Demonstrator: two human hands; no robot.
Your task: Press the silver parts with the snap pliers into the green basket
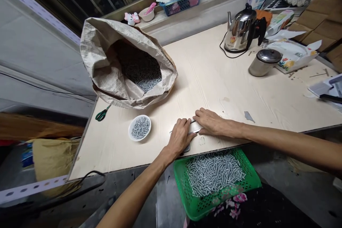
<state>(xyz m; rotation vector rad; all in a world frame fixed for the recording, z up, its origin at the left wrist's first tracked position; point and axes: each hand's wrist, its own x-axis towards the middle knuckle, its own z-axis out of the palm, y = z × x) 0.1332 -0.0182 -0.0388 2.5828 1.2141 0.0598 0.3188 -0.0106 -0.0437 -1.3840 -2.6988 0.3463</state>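
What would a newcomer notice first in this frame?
The big open sack of small metal parts slumped at the far left of the table, and the green basket heaped with the same parts below the near edge. Between them, the left hand and right hand rest on a flat pale strip.

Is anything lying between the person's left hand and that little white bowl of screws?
Nothing visible. Only table surface shows between the left hand and the bowl. The scissors lie off to the side, past the bowl, near the sack.
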